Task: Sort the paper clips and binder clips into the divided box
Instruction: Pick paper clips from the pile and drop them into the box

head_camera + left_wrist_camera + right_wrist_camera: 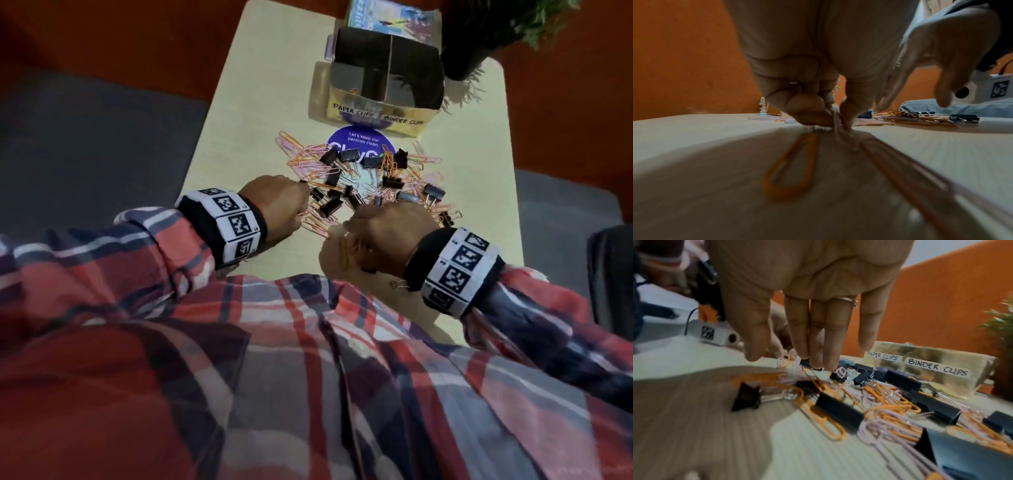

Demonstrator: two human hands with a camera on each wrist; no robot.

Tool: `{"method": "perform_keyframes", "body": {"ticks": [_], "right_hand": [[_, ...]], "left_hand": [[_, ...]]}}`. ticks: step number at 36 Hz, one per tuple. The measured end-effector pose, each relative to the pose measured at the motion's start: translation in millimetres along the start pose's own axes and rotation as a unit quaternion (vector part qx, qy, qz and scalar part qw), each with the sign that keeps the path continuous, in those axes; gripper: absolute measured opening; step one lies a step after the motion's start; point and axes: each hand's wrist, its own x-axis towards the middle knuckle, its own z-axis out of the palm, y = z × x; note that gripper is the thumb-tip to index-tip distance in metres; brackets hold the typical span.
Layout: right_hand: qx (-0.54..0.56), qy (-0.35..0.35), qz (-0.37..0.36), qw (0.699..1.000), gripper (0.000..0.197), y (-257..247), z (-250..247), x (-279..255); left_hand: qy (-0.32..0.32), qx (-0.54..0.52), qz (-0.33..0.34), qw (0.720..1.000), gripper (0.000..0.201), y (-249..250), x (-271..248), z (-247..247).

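Observation:
Pink and orange paper clips and black binder clips lie mixed in a heap mid-table. Behind it stands the divided box, labelled PAPER CLIPS on the left and BINDER CLIPS on the right. My left hand is at the heap's left edge. In the left wrist view the left hand pinches a pink paper clip between thumb and forefinger, low on the table. My right hand hovers over the near side. In the right wrist view the right hand points straight fingers down onto a small binder clip.
A round purple sticker lies under the heap's far side. A dark potted plant stands right of the box, and a printed pack behind it. A loose orange clip lies near my left wrist. Grey cushions flank the table.

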Motion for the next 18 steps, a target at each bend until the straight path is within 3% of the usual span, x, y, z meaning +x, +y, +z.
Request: {"method": "perform_keyframes", "body": {"ticks": [9, 18], "right_hand": [[-0.039, -0.015, 0.009, 0.999, 0.051, -11, 1, 9], [-0.057, 0.012, -0.003, 0.998, 0.027, -5, 6, 8]], "left_hand": [[-0.009, -0.053, 0.019, 0.998, 0.008, -8, -2, -2], [0.028, -0.131, -0.011, 0.991, 0.012, -13, 3, -14]]}}
